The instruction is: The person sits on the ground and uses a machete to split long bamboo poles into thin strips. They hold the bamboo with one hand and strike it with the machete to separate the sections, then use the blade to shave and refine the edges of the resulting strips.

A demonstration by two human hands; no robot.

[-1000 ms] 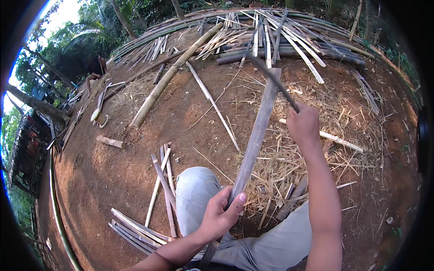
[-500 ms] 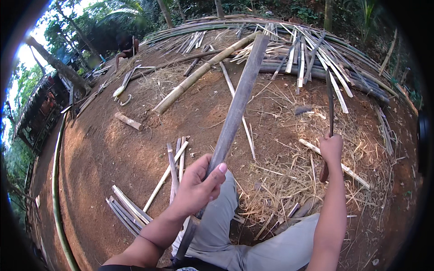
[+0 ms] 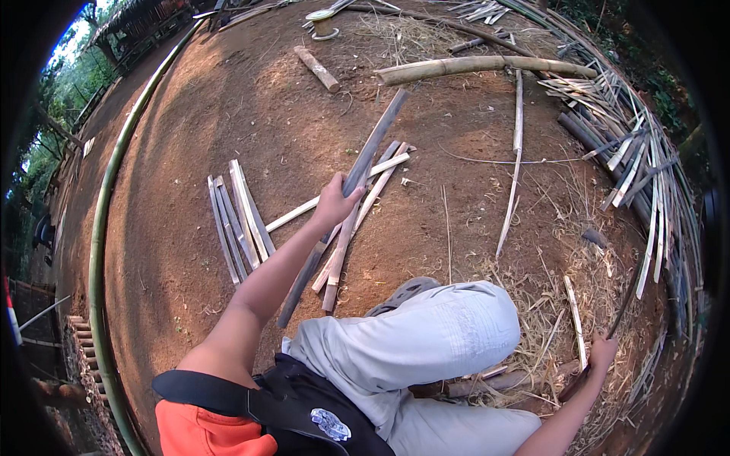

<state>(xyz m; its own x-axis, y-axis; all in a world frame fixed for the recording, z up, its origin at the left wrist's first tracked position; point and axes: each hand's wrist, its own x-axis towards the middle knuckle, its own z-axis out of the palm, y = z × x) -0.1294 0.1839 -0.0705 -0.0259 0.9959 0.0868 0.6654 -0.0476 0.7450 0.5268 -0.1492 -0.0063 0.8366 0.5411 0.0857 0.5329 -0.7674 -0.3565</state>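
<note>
Nearest are an orange sleeve (image 3: 209,432), black cloth (image 3: 285,399) bearing a round pale patch, and light grey trousers (image 3: 411,342), the knees bent; a dark shoe (image 3: 403,295) shows past one leg.

The left hand (image 3: 336,204) is out over the bare soil, its fingers closed round a dark slat (image 3: 376,137). The slat crosses inside the grip — a long stretch slants up and away past the thumb side, and the other end comes back toward the person, lower down beside the forearm. Behind it lie several crossed strips (image 3: 334,292), pale and brown; whether the slat touches them I cannot tell.

Off to the right, well apart from the slat, the right hand (image 3: 604,351) is wrapped round a knife (image 3: 627,300), the dark blade pointing up and away, the handle's end jutting out below the fist. A pale strip (image 3: 576,319) lies just beside that hand, among curled shavings (image 3: 532,334).

Left of the crossed strips is a loose fan of slats (image 3: 242,205), and beyond it a long green pole (image 3: 99,251). Farther out come a thin stick (image 3: 518,121), a thick tan pole (image 3: 471,67) and a short log (image 3: 316,68) — with a big pile of split lengths (image 3: 658,220) at the right edge.
</note>
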